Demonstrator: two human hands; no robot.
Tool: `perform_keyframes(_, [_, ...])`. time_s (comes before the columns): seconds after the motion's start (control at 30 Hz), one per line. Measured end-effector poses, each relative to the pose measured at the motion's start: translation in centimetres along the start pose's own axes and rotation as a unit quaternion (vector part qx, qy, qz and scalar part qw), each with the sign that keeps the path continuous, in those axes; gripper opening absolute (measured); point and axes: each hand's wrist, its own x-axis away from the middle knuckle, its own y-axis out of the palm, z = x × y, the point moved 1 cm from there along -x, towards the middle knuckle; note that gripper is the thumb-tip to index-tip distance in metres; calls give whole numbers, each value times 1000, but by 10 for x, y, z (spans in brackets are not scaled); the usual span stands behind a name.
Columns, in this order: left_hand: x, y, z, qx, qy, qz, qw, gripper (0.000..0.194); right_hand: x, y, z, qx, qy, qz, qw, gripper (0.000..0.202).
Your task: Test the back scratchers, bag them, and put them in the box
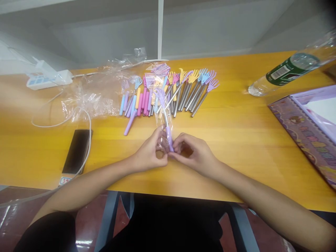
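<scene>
A purple back scratcher (168,134) with a metal rod and a hand-shaped head lies inside a clear plastic sleeve (159,120). My left hand (153,150) is closed on the sleeve's lower left side. At the bottom end of the purple handle, my right hand (193,152) pinches the sleeve with thumb and fingers. Just beyond my hands are several metal-rod scratchers (195,94) with yellow, blue, pink and purple heads. Left of these are several coloured handles (143,101), some among clear wrappers.
Clear plastic bags (91,101) spread over the left of the wooden table (236,140). A phone (76,150), a white cable (90,140) and a power strip (49,78) are also on the left. On the right are a water bottle (286,71) and a purple box (307,136).
</scene>
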Motion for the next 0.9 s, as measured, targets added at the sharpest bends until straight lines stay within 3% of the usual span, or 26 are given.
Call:
perform_keyframes(0.17, [-6,-4,-5,85,1,-4,996,90,1,-2,-1,-41,3,-24,999,18])
perform_keyframes(0.43, [-8,-9,-2,88,0,-38,995,75,6,-2,1,-95,52,-16,994,19])
perform_keyframes(0.67, [-12,-10,-4,116,5,-32,993,89,3,6,2,-177,125,12,976,33])
perform_keyframes(0.9, [-11,-10,-3,138,10,-30,990,74,2,2,3,-272,228,-85,931,40])
